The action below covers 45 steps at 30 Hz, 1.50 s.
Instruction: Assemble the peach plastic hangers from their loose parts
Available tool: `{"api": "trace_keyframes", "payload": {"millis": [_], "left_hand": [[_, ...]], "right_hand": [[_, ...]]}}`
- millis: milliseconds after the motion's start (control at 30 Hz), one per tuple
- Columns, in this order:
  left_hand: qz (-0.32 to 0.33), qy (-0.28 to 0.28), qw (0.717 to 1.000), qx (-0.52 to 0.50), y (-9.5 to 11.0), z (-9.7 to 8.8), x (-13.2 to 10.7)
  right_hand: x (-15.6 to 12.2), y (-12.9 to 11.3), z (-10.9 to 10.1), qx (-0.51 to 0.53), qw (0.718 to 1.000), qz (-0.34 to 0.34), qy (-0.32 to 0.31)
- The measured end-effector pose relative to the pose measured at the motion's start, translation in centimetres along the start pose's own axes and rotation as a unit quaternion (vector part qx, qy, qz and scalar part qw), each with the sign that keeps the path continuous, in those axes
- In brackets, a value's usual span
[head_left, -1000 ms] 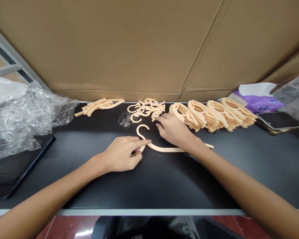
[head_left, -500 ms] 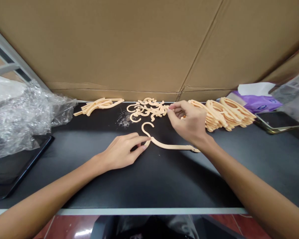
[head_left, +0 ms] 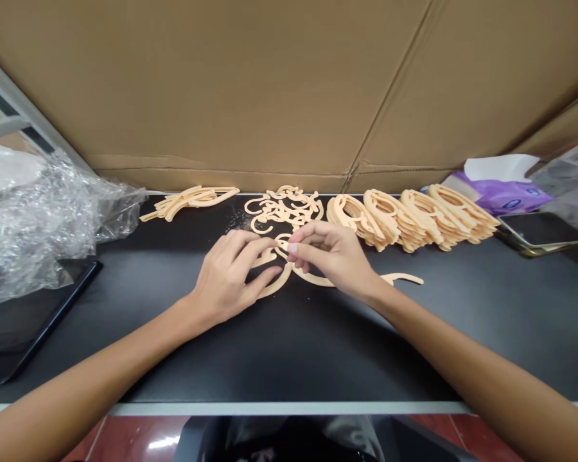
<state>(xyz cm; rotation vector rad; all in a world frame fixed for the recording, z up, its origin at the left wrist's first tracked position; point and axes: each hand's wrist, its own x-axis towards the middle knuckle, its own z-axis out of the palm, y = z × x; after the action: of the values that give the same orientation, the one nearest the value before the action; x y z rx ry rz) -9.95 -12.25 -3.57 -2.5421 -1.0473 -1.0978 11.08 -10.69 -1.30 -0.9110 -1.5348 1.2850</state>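
On the black table lies a cream plastic clothes hanger (head_left: pixel 313 277) with a curved hook, its arms spread left and right. My right hand (head_left: pixel 334 256) is closed in a pinch on a small cream plastic piece (head_left: pixel 282 245) above the hanger's hook. Beside it, my left hand (head_left: pixel 234 273) has its index fingertip at the small piece and its thumb apart, lower down. Another cream end (head_left: pixel 264 258) shows between that thumb and index finger; what it belongs to is hidden. The left hand covers part of the hanger's left arm.
Behind my hands is a heap of loose cream hooks (head_left: pixel 286 208). Straight hanger arms (head_left: pixel 192 200) lie to its left, several stacks of folded hangers (head_left: pixel 414 218) to its right. Bubble wrap (head_left: pixel 52 218), a tablet (head_left: pixel 38 327), purple tissues (head_left: pixel 508 192) and a phone (head_left: pixel 544 230) sit at the sides.
My right hand has come left and down from beside the hook heap to the hanger's hook, where it pinches the small piece. My left hand has shifted up slightly, its thumb and index finger spreading.
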Motion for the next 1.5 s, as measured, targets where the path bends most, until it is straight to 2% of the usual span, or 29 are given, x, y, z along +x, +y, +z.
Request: {"api": "trace_keyframes", "payload": {"millis": [167,267,333,400,467,533,567,667,767,900,1000,1200,1300,1500], "left_hand": [[0.039,-0.025,0.999,0.018,-0.6,0.0,0.0],[0.031,-0.016,0.999,0.02,-1.1,0.0,0.2],[0.011,-0.008,1.0,0.012,-1.3,0.0,0.3],[-0.009,-0.012,1.0,-0.002,-1.5,0.0,0.3],[-0.026,-0.024,0.999,-0.009,-1.5,0.1,0.2],[-0.037,-0.034,0.999,-0.009,-1.5,0.2,0.2],[-0.04,-0.036,0.999,-0.009,-1.4,0.3,0.2],[-0.039,-0.047,0.998,-0.013,-1.4,0.2,0.2],[-0.041,-0.063,0.997,-0.028,-1.4,0.1,0.1],[-0.053,-0.089,0.994,-0.043,-1.5,0.1,0.1],[-0.052,-0.132,0.988,-0.059,-1.5,0.1,0.1],[-0.029,-0.205,0.973,-0.099,-1.5,0.0,0.3],[-0.03,-0.225,0.967,-0.117,-1.6,-0.2,0.5],[-0.041,-0.214,0.969,-0.118,-1.9,-0.5,0.7]], "right_hand": [[-0.4,0.3,0.7,-0.001,0.999,0.022,-0.043],[-0.8,0.7,1.0,-0.068,0.997,-0.024,0.01],[-1.2,1.0,1.3,-0.15,0.982,-0.1,0.051],[-1.9,1.2,2.0,-0.262,0.944,-0.2,0.025],[-2.7,1.2,2.8,-0.384,0.879,-0.275,-0.063],[-3.4,1.2,3.5,-0.478,0.816,-0.292,-0.138],[-3.7,1.2,3.8,-0.511,0.794,-0.287,-0.159],[-3.9,1.1,4.1,-0.569,0.761,-0.261,-0.171],[-3.6,0.7,3.7,-0.595,0.753,-0.222,-0.174],[-2.7,-0.1,2.7,-0.595,0.765,-0.146,-0.199],[-2.4,-0.3,1.5,-0.588,0.773,-0.118,-0.206],[-3.1,0.7,-1.1,-0.542,0.808,-0.133,-0.191],[-3.4,0.9,-1.3,-0.557,0.797,-0.145,-0.184],[-3.7,0.7,-0.7,-0.581,0.779,-0.149,-0.183]]}}
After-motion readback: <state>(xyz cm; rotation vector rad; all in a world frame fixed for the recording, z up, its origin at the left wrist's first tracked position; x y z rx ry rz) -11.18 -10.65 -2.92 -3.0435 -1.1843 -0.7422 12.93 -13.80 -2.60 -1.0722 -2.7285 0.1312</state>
